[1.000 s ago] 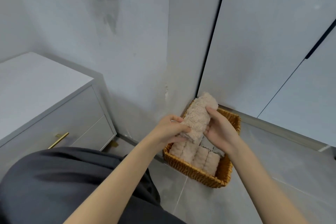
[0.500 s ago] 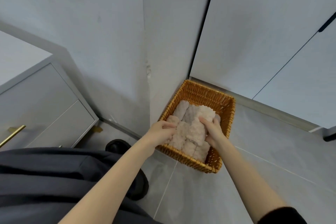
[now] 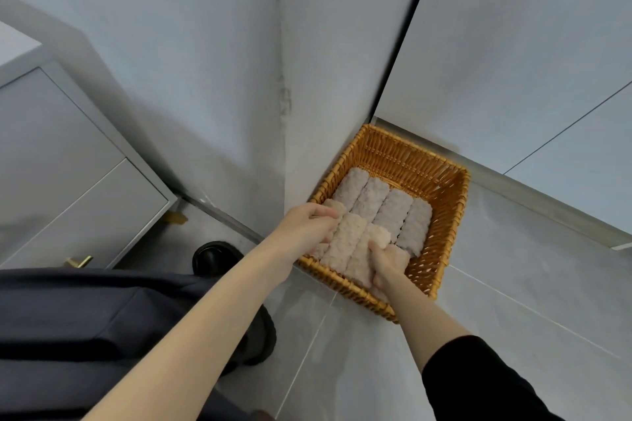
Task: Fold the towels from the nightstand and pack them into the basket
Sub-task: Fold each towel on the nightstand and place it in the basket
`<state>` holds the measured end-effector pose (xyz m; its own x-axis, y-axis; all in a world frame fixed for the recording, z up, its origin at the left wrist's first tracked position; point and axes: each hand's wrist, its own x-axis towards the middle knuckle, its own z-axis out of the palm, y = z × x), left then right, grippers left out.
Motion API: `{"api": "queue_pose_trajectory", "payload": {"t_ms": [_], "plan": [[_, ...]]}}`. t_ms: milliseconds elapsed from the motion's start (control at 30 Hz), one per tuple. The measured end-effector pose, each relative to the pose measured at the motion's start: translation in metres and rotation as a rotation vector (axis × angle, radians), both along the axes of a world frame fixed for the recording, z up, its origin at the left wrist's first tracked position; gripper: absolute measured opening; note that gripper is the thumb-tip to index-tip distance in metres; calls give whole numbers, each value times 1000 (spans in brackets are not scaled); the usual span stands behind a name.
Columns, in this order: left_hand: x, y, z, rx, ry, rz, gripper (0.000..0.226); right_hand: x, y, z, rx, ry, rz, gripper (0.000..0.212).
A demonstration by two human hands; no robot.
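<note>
Basket (image 3: 444,188): honey-amber wicker, closely woven in ribs.
Far towels (image 3: 383,205): greyish beige, nubbly pile.
Near towels (image 3: 345,239): warmer cream, faintly pink — possibly only the light, as the view is soft there.
Nightstand (image 3: 68,154): pale grey, plain; handle (image 3: 81,261) brass-gold.
Wall (image 3: 171,61): pale blue-grey, unpatterned.
Cabinet doors (image 3: 513,44): off-white, black seams.
Floor (image 3: 513,284): light grey tiles, thin paler grout lines.
Shoe (image 3: 212,258): glossy black.
Trouser cloth (image 3: 85,318): dark slate-navy, plain.
Sleeve (image 3: 478,383): black.
</note>
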<state>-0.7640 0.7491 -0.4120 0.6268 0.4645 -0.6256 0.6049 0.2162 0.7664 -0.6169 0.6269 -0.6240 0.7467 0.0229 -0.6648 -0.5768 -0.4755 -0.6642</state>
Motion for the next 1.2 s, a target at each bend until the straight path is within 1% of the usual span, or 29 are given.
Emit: {"api": "queue_pose_trajectory", "payload": {"t_ms": [33,67,133,167,233,300,333,400,433,500,567,633,700,800,867,967,1033,1133,1200], "plan": [[1,1,0,-7,-1,-6,14,0,1,-2,-29,-34,-20,16],[1,1,-1,-13,1,-13,14,0,2,-2,-28,-53,-47,13],[1,1,-2,-25,12,-26,14,-2,-1,-4,-45,-66,-42,20],[1,1,-2,-31,17,-29,14,-4,-1,-4,-69,-60,10,20],[0,1,-2,-39,26,-37,15,-9,-4,-4,-182,-65,232,12],[0,1,-2,-43,33,-45,16,-8,-9,-8,-341,-157,400,40],[-1,1,-2,-44,36,-49,17,-9,-11,-6,-371,-238,408,49],[-1,1,-1,-46,38,-52,18,-11,-15,-1,-286,-410,367,52],[-2,1,-1,-46,39,-54,18,-11,-16,0,-222,-430,374,49],[-2,1,-1,-46,38,-55,17,-12,-16,7,-101,-290,418,44],[-3,1,0,-44,32,-54,15,-11,-16,11,24,-112,402,48],[-2,0,1,-42,28,-52,15,-8,-17,13,105,16,369,54],[-2,-1,1,-45,25,-53,15,-7,-17,16,130,89,376,58],[-5,-1,4,-53,17,-46,16,-8,-12,25,112,135,421,59],[-8,-1,7,-60,16,-38,16,-8,-10,36,73,111,467,55],[-16,-1,14,-59,5,-24,16,-10,-10,59,-4,-32,591,40],[-21,0,21,-45,-15,-3,14,-14,-9,83,28,-87,653,34],[-29,3,35,-29,-65,27,13,-27,-6,131,150,-104,696,30],[-38,6,46,-27,-106,46,14,-39,-2,167,205,-144,782,27]]}}
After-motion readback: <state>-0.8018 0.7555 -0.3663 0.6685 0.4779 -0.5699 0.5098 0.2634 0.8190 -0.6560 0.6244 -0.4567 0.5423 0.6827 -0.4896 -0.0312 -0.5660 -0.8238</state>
